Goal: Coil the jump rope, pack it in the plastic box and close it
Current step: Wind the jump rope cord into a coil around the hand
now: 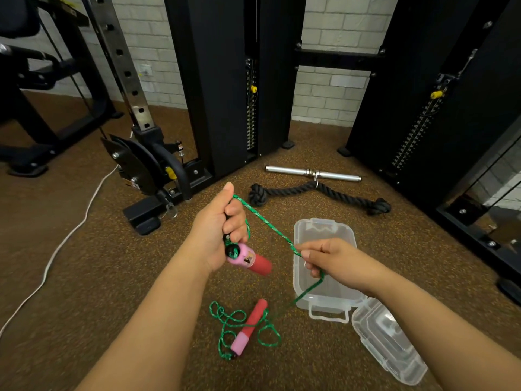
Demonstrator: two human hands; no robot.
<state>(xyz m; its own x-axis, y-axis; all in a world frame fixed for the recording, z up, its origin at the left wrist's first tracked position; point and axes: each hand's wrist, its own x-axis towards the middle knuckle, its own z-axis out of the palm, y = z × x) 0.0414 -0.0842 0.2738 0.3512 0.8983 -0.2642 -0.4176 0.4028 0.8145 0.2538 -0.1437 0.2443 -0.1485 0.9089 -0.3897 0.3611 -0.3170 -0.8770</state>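
On a speckled gym floor (98, 277) sat an open clear box (324, 289), its lid (386, 342) lying just beside it. A thin green rope (267, 224), limp and light by the look of it, ran taut between two hands, its slack looped on the floor around the second handle (249, 325). The left hand (222, 230) gripped coils and a pink-and-red handle (248, 259); the right hand (327, 258) pinched the cord with curled fingers. The rigid handles seemed the surest hold.

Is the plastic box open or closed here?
Open. The plastic box sits on the floor with no cover; its lid lies apart beside it.
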